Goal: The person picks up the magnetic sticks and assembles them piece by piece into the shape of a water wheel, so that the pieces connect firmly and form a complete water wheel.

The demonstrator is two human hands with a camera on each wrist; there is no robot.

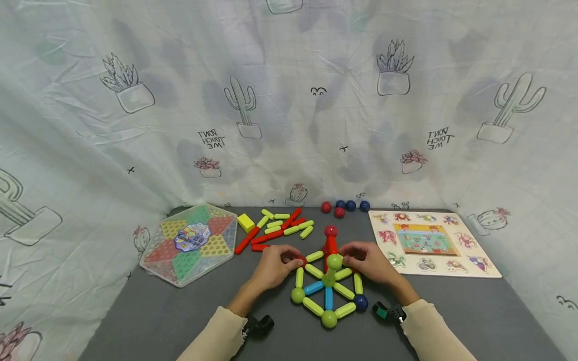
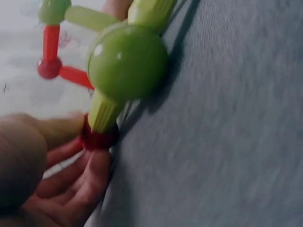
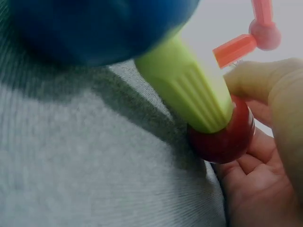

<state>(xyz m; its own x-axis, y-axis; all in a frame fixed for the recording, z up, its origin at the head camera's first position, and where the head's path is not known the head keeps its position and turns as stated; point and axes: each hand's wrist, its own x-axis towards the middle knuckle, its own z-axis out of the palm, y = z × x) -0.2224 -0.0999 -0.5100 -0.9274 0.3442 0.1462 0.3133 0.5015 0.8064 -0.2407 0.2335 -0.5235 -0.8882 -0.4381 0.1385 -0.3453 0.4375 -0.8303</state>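
Observation:
A wheel-shaped frame of toy rods and balls lies on the grey table, with yellow-green rods (image 1: 312, 306) round its edge and blue rods (image 1: 328, 299) among its spokes. My left hand (image 1: 272, 269) pinches a red ball (image 2: 99, 139) at the frame's left corner between thumb and fingers. Opposite it, my right hand (image 1: 374, 263) holds another red ball (image 3: 226, 139), joined to a yellow-green rod (image 3: 194, 90). Green balls (image 1: 329, 319) and a dark blue ball (image 1: 360, 302) form the nearer corners. A green ball (image 1: 334, 261) tops the upright centre rod; behind it rises a red-ball-topped red rod (image 1: 331, 245).
Loose red and yellow-green rods (image 1: 271, 236) and a yellow block (image 1: 246, 222) lie back left, beside a hexagonal board-game box (image 1: 180, 268). Several red and blue balls (image 1: 350, 205) sit at the back edge. A picture puzzle board (image 1: 433, 268) lies right. A printed curtain (image 1: 289, 110) hangs behind.

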